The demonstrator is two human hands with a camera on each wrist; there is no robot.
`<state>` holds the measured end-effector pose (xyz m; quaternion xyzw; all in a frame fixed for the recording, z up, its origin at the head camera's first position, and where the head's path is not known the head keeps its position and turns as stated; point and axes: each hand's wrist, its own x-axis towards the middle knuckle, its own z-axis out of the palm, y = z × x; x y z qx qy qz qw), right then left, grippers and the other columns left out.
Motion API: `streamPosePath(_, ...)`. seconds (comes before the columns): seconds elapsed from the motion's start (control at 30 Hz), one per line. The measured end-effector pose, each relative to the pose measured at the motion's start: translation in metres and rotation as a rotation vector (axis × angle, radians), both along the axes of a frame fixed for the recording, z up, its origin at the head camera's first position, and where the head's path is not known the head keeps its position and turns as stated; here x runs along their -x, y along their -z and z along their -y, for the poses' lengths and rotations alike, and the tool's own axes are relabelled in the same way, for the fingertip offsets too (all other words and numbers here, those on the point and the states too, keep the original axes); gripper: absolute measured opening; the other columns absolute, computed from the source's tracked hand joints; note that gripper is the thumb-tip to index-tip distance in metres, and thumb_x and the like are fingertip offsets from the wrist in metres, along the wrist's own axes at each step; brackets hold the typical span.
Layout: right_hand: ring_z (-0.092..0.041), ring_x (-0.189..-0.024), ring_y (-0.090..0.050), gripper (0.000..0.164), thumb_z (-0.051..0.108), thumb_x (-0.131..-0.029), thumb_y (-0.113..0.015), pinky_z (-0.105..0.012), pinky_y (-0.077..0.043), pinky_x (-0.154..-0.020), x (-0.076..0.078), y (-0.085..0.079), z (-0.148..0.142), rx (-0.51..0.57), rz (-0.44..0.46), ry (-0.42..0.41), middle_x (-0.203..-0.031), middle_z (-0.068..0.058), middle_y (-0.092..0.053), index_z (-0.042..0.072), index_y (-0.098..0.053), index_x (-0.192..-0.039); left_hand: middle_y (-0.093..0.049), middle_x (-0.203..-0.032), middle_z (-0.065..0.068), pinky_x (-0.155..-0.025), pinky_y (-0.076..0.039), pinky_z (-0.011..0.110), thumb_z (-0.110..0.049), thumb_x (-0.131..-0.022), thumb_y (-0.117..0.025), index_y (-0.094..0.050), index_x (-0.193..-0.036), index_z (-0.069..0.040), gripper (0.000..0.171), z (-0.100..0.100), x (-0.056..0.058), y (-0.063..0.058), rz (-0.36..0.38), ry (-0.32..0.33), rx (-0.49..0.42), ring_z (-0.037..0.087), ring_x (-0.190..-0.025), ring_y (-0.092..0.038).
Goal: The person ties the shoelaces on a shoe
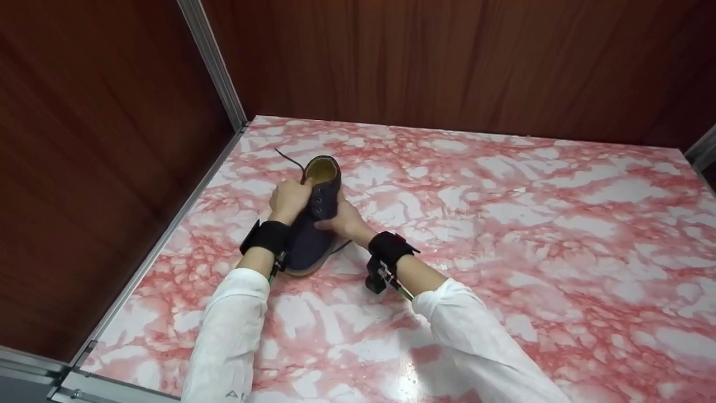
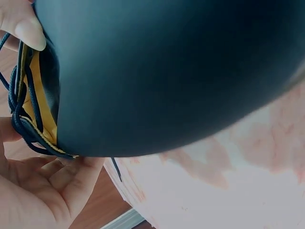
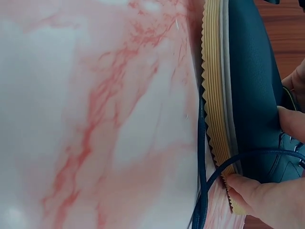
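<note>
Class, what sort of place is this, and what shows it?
Probably an indoor work booth: a red-and-white marble-patterned surface, dark wood-grain panels behind and to the left, and metal framing where they meet.

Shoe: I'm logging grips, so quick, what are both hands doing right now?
Left hand: holding the shoe near its opening.
Right hand: holding the shoe from the side.

A dark blue shoe (image 1: 320, 214) is occupying the table's (image 1: 503, 240) left side, toe pointing nearward.
Its yellow-lined opening (image 1: 323, 170) is facing up; loose dark lace ends (image 1: 290, 158) are trailing out both sides.
</note>
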<state>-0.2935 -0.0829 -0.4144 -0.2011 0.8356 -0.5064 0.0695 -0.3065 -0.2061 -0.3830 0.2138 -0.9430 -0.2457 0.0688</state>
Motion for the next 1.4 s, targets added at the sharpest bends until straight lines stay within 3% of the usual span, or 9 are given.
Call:
streamPosePath(0.2,-0.014,-0.081,-0.039,0.091,0.014,-0.047,-0.068,-0.021,-0.028,-0.069,0.001,-0.003,-0.009,0.007,0.018,-0.002,-0.097,-0.016,-0.040,0.006,-0.009,-0.116,-0.049,-0.084,0.012,-0.052,-0.033,0.035,-0.053,-0.065,-0.032,-0.052,-0.081,-0.008,0.052,-0.007,0.002,0.000,-0.002,0.014,-0.003,0.025,-0.071,-0.045)
streamPosePath(0.37,-0.013,-0.085,-0.036,0.092,0.019,-0.048,-0.067,-0.020,-0.027,-0.071,0.003,-0.003,-0.014,-0.063,0.043,0.036,-0.100,-0.013,-0.038,0.004,-0.008,-0.116,-0.049,-0.083,0.012,-0.051,-0.033,0.035,-0.054,-0.065,-0.032,-0.052,-0.082,-0.007,0.054,-0.013,0.003,0.000,0.000,0.022,0.001,0.024,-0.070,-0.045)
streamPosePath(0.63,-0.012,-0.082,-0.038,0.096,0.031,-0.040,-0.068,-0.024,-0.027,-0.070,0.021,0.018,-0.019,-0.047,0.032,0.028,-0.097,-0.011,-0.041,0.013,-0.013,-0.115,-0.048,-0.085,0.011,-0.052,-0.033,0.034,-0.055,-0.064,-0.032,-0.052,-0.083,-0.008,0.055,-0.021,0.007,0.000,-0.001,0.021,0.016,0.024,-0.072,-0.045)
streamPosePath(0.83,-0.011,-0.084,-0.037,0.092,0.024,-0.044,-0.068,-0.019,-0.026,-0.071,0.008,0.000,-0.024,-0.099,0.057,0.064,-0.098,-0.009,-0.041,0.009,-0.013,-0.116,-0.049,-0.085,0.010,-0.052,-0.033,0.034,-0.054,-0.064,-0.033,-0.052,-0.083,-0.009,0.053,-0.023,0.008,0.001,-0.009,0.021,0.020,0.023,-0.071,-0.045)
streamPosePath(0.93,-0.012,-0.083,-0.037,0.087,0.019,-0.047,-0.068,-0.020,-0.027,-0.070,0.004,-0.004,-0.026,-0.065,0.047,0.042,-0.098,-0.010,-0.041,0.006,-0.015,-0.115,-0.049,-0.085,0.009,-0.052,-0.033,0.034,-0.055,-0.064,-0.033,-0.052,-0.083,-0.010,0.053,-0.023,0.008,0.001,-0.012,0.027,0.016,0.023,-0.071,-0.045)
streamPosePath(1.13,-0.012,-0.079,-0.039,0.077,0.017,-0.047,-0.067,-0.021,-0.029,-0.068,0.006,0.000,-0.028,-0.024,0.031,0.021,-0.093,-0.009,-0.044,0.006,-0.023,-0.109,-0.050,-0.084,0.008,-0.052,-0.033,0.034,-0.055,-0.064,-0.033,-0.054,-0.081,-0.010,0.052,-0.024,0.008,0.001,-0.015,0.037,0.015,0.022,-0.071,-0.045)
streamPosePath(1.4,-0.010,-0.077,-0.040,0.076,0.020,-0.045,-0.068,-0.018,-0.029,-0.066,0.012,0.007,-0.027,0.002,0.036,0.010,-0.091,-0.005,-0.045,0.008,-0.026,-0.107,-0.049,-0.085,0.008,-0.052,-0.033,0.035,-0.055,-0.063,-0.033,-0.053,-0.082,-0.011,0.052,-0.025,0.008,0.001,-0.021,0.030,0.010,0.023,-0.071,-0.045)
